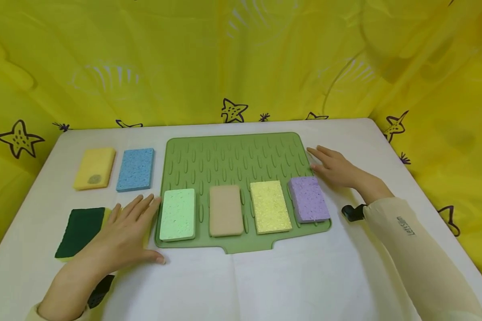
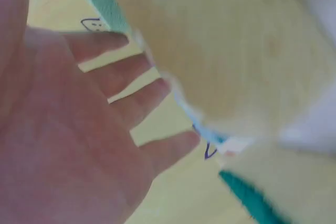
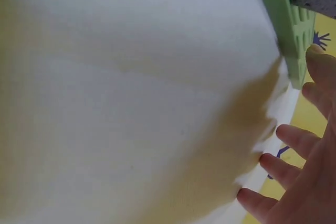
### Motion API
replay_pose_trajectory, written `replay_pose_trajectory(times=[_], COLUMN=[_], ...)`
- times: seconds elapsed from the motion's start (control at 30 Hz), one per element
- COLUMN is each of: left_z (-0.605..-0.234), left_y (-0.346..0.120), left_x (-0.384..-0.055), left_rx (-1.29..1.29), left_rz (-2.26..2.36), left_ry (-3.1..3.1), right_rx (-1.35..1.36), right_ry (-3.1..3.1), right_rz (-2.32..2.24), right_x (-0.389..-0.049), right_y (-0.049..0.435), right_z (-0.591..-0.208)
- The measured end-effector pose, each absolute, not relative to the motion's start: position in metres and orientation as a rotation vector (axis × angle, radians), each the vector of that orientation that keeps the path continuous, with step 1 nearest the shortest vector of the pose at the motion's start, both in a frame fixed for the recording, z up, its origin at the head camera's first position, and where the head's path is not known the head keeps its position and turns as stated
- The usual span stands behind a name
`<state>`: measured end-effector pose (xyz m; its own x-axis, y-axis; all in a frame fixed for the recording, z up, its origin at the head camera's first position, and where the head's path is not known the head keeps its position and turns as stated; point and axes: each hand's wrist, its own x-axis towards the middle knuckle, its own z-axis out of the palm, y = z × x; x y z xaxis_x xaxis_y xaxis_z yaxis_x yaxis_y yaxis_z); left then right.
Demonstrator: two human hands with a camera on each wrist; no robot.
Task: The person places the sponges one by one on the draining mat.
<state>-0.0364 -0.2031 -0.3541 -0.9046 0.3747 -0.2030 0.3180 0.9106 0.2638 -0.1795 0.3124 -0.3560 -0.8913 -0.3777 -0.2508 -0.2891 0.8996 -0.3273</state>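
A green ridged silicone mat (image 1: pixel 233 167) lies on the white table, bearing a mint green sponge (image 1: pixel 178 215), a beige sponge (image 1: pixel 226 210), a pale yellow sponge (image 1: pixel 270 207) and a purple sponge (image 1: pixel 309 199) in a row along its near side. My left hand (image 1: pixel 122 238) is spread between the mint sponge and a dark green scouring sponge (image 1: pixel 80 232), fingers straight and nothing held. In the left wrist view its palm (image 2: pixel 73 129) shows bare. Beside the mat's right edge my right hand (image 1: pixel 337 169) has its fingers extended, also holding nothing; the right wrist view shows the thumb (image 3: pixel 320 66) close to the mat's edge.
At the back left lie a yellow sponge (image 1: pixel 94 167) with a grey spot and a speckled blue sponge (image 1: pixel 135 169). A yellow curtain (image 1: pixel 184 58) with starfish drawings surrounds the table's back and sides. White tabletop (image 1: pixel 289 285) stretches in front of the mat.
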Motion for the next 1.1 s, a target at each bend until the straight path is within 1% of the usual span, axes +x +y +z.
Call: replay_pose_trajectory(times=[0.13,0.5,0.77,1.1], left_z=[-0.351,-0.349,-0.347,-0.338], left_y=[-0.213,-0.235,-0.235,-0.233], left_x=[-0.036,-0.038,-0.039,-0.05], left_rx=[0.552,0.63,0.642,0.614], left_rz=[0.313,0.25,0.203,0.209], left_ry=[2.785,2.745,2.722,2.72], right_rx=[-0.52,-0.534,-0.532,-0.591], right_ry=[2.763,2.755,2.752,2.767], right_rz=[-0.306,-0.208,-0.184,-0.172], right_x=[-0.183,-0.187,-0.182,-0.183], right_y=[0.314,0.309,0.305,0.309], right_z=[-0.357,-0.363,-0.362,-0.36])
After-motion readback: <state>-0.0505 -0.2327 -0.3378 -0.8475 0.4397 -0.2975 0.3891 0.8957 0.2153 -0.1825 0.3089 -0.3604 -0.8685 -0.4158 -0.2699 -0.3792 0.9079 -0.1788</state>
